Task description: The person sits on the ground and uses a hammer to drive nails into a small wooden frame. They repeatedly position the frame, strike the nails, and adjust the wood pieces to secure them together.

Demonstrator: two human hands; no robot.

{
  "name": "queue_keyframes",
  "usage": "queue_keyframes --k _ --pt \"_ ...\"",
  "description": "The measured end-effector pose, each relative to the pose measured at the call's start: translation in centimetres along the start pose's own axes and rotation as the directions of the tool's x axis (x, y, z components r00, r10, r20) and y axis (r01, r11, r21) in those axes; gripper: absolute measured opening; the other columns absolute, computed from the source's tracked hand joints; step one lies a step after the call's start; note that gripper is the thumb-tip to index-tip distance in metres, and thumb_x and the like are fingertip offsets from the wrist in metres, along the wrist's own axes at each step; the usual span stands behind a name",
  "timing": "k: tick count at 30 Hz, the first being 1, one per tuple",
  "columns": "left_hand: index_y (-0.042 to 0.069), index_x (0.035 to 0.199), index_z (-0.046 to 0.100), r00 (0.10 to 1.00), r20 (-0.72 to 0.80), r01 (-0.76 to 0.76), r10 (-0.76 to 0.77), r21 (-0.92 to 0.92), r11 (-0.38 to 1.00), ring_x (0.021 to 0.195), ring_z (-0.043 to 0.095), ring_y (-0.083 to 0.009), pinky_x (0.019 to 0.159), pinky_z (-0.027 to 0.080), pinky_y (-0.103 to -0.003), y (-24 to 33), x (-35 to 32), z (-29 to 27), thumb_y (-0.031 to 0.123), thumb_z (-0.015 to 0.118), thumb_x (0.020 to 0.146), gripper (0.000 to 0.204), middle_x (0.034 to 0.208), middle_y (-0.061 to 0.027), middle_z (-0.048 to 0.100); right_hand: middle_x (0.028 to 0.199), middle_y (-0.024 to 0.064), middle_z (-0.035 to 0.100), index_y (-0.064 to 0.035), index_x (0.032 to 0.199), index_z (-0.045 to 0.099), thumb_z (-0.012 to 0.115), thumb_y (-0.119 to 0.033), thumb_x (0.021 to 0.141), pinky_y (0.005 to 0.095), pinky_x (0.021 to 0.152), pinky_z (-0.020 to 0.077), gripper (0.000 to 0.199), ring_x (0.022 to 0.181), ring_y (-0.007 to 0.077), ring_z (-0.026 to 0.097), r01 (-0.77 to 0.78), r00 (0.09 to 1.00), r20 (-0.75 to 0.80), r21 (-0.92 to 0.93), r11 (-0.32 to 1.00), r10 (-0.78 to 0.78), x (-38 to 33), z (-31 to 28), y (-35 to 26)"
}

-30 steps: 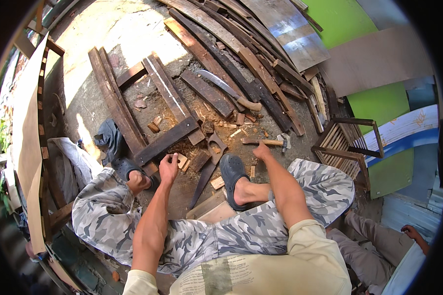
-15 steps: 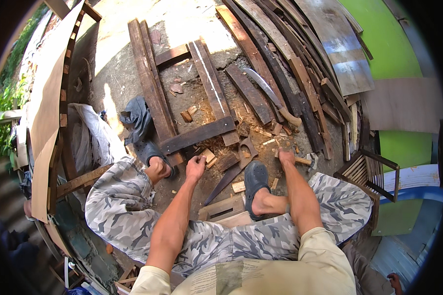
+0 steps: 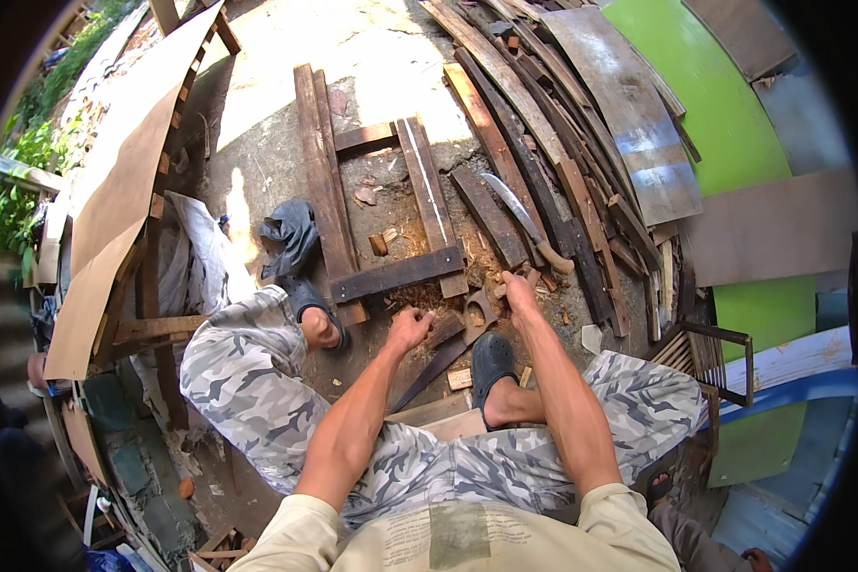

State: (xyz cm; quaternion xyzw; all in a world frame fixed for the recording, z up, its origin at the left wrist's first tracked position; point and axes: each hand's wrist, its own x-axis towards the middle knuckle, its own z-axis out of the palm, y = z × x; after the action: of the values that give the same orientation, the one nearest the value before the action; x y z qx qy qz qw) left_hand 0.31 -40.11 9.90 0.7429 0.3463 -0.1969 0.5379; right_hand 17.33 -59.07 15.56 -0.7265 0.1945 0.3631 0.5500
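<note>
Grip L (image 3: 410,329) clenched on wood block (image 3: 445,327) | grip R (image 3: 519,291) state unclear (near scraps (image 3: 477,310))

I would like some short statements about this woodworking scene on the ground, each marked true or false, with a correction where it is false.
1. The left hand rests on a small piece of wood on the ground. True.
2. The long blade with a wooden handle is held in the right hand. False: it lies on the planks, just beyond that hand.
3. Both feet wear dark clogs. True.
4. The person wears plain blue trousers. False: the trousers have a grey camouflage pattern.
5. A green panel stands at the right of the plank pile. True.
</note>
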Motion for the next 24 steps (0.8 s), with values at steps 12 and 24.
queue_keyframes --k 12,24 --pt "0.004 0.12 0.058 0.986 -0.161 -0.156 -0.043 -0.982 0.102 0.096 0.064 -0.0217 0.083 0.052 -0.038 10.0 -0.8 -7.5 0.069 0.033 0.097 0.074 0.11 -0.0114 0.067 0.092 0.0083 0.061 0.0 0.139 0.037 0.052 0.006 0.081 0.0339 0.069 0.0579 0.061 0.075 0.0178 0.064 0.044 0.738 0.67 0.064 0.997 -0.076 -12.9 5.9 -6.6" --pt "0.003 0.119 0.063 0.835 -0.388 -0.437 0.389 -0.899 0.041 0.097 0.067 -0.02 0.087 0.053 -0.037 12.5 -5.7 -15.8 0.038 0.038 0.103 0.047 0.112 -0.0107 0.07 0.062 -0.0013 0.05 -0.0086 0.086 0.053 0.066 -0.03 0.094 0.0278 0.045 0.0388 0.026 0.047 0.0103 0.045 0.218 0.803 0.595 -0.242 0.946 -0.033 -15.3 11.6 -6.8"
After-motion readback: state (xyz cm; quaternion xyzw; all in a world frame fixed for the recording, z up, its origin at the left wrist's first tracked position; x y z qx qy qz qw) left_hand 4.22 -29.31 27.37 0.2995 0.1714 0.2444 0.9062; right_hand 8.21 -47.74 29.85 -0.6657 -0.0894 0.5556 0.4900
